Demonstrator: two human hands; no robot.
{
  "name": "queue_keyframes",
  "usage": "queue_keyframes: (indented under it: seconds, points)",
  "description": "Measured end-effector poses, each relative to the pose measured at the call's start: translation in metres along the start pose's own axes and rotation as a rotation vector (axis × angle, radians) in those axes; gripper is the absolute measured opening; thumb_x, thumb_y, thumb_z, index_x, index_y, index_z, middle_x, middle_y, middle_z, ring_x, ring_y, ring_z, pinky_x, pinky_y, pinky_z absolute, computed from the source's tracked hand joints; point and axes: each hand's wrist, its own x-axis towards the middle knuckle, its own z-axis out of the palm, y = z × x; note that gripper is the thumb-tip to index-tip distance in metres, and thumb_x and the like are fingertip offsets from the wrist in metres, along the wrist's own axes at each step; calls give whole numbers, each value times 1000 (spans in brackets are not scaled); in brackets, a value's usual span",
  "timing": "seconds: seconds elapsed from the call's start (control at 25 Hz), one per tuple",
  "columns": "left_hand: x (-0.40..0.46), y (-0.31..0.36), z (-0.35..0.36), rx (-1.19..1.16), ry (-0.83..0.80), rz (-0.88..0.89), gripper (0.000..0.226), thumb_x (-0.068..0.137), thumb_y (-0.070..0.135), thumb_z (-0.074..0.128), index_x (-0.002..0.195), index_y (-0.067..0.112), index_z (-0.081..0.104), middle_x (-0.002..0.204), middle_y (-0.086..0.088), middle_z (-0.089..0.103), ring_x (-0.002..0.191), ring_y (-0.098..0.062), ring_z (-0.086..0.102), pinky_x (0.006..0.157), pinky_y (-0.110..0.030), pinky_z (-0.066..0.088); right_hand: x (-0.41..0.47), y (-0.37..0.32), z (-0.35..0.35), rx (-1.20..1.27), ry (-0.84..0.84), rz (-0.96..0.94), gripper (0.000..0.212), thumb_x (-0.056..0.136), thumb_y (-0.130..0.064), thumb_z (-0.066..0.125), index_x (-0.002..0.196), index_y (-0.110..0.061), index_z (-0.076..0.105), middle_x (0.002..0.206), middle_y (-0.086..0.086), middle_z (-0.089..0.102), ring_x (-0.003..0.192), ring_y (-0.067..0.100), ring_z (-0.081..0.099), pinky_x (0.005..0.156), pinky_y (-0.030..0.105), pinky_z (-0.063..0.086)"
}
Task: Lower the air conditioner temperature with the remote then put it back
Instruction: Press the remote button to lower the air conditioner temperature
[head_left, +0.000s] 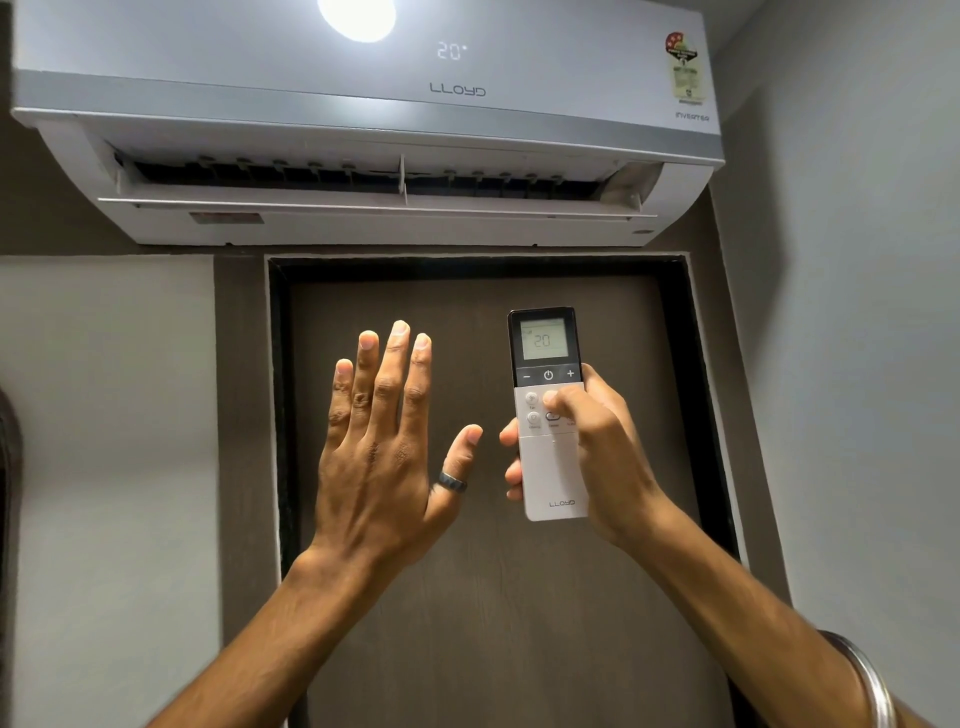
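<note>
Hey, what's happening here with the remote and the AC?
A person is standing below a wall-mounted air conditioner, pointing a white remote up at it with the right hand, thumb resting on the buttons just under the power key. The left hand is held up open and empty beside it. The remote's screen and the unit's display both read 20.

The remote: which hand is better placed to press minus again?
Right. The right hand already grips the remote, thumb just under the minus button; the left hand is open and apart.

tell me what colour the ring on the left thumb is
Dark grey, almost black ring; the head view shows it.
</note>
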Motion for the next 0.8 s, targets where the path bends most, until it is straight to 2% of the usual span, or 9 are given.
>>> queue_keyframes:
  seconds: [0.16, 0.28, 0.48, 0.68, 0.8]
  points:
    - [-1, -2, 1, 5, -3, 2, 83, 101, 58, 39, 163, 6, 24, 173, -15, 16, 162, -34, 7, 133, -44, -1, -1, -1, 2, 3, 17, -15, 41, 90, -39, 55, 123, -15, 54, 78, 10, 77, 54, 27, 72, 52, 39, 64]
    - [0, -2, 2, 15, 1, -1, 82, 101, 58, 40, 163, 6, 25, 173, -15, 16, 162, -33, 7, 133, -44, -1, -1, -1, 3, -9, 98, -9, 38, 92, -45, 64, 114, -15, 58, 72, 8, 76, 50, 25, 72, 48, 38, 63]
    - [2, 0, 2, 20, 18, 5, 81, 102, 57, 39, 163, 7, 24, 173, -15, 17, 162, -33, 7, 133, -47, 2, -1, -2, -1, -32, 123, -5, 13, 105, -33, 63, 102, -20, 62, 66, 7, 74, 45, 24, 69, 45, 37, 62]
    - [3, 2, 4, 6, 18, -4, 82, 101, 57, 40, 163, 6, 24, 173, -16, 17, 162, -34, 7, 133, -46, 0, -2, -2, -2, -8, 75, 0, 26, 96, -42, 64, 104, -17, 60, 69, 9, 74, 47, 25, 70, 49, 38, 63]
    - [2, 2, 5, 8, 23, 1, 81, 102, 58, 38, 163, 6, 24, 173, -16, 17, 163, -33, 6, 133, -47, 1, -1, -2, -2, -9, 95, -2, 24, 98, -40, 65, 103, -17, 61, 67, 8, 74, 46, 25, 70, 47, 38, 62]
